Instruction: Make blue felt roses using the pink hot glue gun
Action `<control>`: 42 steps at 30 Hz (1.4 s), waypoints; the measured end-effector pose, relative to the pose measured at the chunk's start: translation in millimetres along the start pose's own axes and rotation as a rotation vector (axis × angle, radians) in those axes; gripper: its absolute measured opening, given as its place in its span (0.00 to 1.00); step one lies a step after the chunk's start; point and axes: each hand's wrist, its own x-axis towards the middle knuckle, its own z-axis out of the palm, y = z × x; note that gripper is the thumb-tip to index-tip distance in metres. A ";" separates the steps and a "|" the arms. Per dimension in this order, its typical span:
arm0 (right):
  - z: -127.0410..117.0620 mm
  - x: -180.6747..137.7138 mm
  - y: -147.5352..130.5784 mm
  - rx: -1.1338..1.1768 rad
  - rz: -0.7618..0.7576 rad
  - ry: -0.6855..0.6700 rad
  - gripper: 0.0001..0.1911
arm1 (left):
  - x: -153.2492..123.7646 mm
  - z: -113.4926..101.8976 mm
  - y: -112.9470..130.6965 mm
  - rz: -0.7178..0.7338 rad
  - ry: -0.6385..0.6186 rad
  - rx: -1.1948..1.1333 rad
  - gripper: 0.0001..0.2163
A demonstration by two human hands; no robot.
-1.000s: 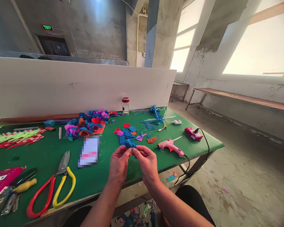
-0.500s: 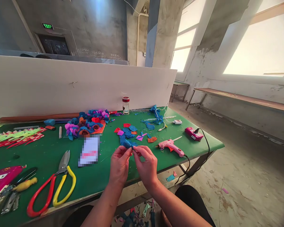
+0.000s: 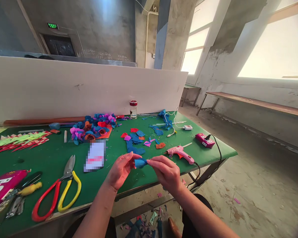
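Between my hands, just above the table's front part, is a small rolled piece of blue crepe paper [image 3: 140, 163]. My right hand [image 3: 166, 170] pinches its narrow right end between thumb and fingertips. At the wider left end, the curled fingers of my left hand [image 3: 121, 168] hold it, partly hidden behind the paper. Behind the hands lie loose blue petal-shaped pieces [image 3: 135, 150], with a red piece [image 3: 134, 130], a pink piece [image 3: 147, 143] and an orange piece [image 3: 160, 145] around them. To the right rests a pink glue gun [image 3: 180, 153] with a stick in its back.
Scissors [image 3: 69, 168] with red and yellow handles lie left on the green table [image 3: 94, 188]. Paper flowers [image 3: 90, 129] are heaped behind a white card [image 3: 95, 156]. A lidded jar [image 3: 133, 110] stands by the white board [image 3: 109, 89]. A pink power box [image 3: 205, 140] sits right.
My hands have moved apart, the right one to the right and the left one leftward. The blue paper, bunched at my fingertips before, now shows as a roll stretched between them.
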 end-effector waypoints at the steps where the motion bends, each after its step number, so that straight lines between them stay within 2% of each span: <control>1: -5.0 -2.3 -0.3 -0.009 -0.061 -0.055 0.19 | -2.7 -2.0 3.7 -0.044 -0.082 0.046 0.15; 4: -14.6 -8.1 -0.5 -0.041 -0.181 -0.168 0.21 | -10.6 -4.6 12.3 -0.130 -0.281 0.132 0.17; 7: -18.2 -12.1 0.6 -0.054 -0.229 -0.231 0.19 | -14.2 -3.5 15.6 -0.187 -0.345 0.194 0.14; 13: -19.6 -16.6 3.4 -0.060 -0.230 -0.268 0.17 | -12.1 0.8 12.6 -0.138 -0.334 0.339 0.07; 20: -25.1 -18.3 4.8 -0.056 -0.143 -0.333 0.19 | -12.8 3.5 11.7 -0.033 -0.271 0.313 0.05; 23: -26.1 -17.4 1.6 -0.027 -0.095 -0.302 0.18 | -12.3 4.3 10.8 -0.020 -0.247 0.297 0.05; 26: -21.1 -17.1 -4.0 0.040 0.061 -0.174 0.13 | -9.2 4.1 9.1 -0.019 -0.167 0.182 0.08; 29: -8.2 -18.5 -9.2 0.143 0.392 0.073 0.07 | -4.9 4.8 5.7 0.054 -0.036 0.080 0.09; 31: 2.8 -18.8 -11.5 0.292 0.645 0.220 0.02 | -3.0 7.7 1.9 0.133 0.024 0.084 0.08; 34: 17.3 -17.0 -14.2 0.551 0.893 0.349 0.09 | -3.2 16.2 -5.8 0.212 0.077 0.149 0.07; 37: 26.0 -14.2 -17.2 0.688 0.985 0.389 0.13 | -5.8 25.0 -13.3 0.254 0.111 0.192 0.06; 42: 32.5 -12.9 -21.6 0.736 1.023 0.372 0.11 | -8.9 30.4 -16.3 0.256 0.110 0.152 0.06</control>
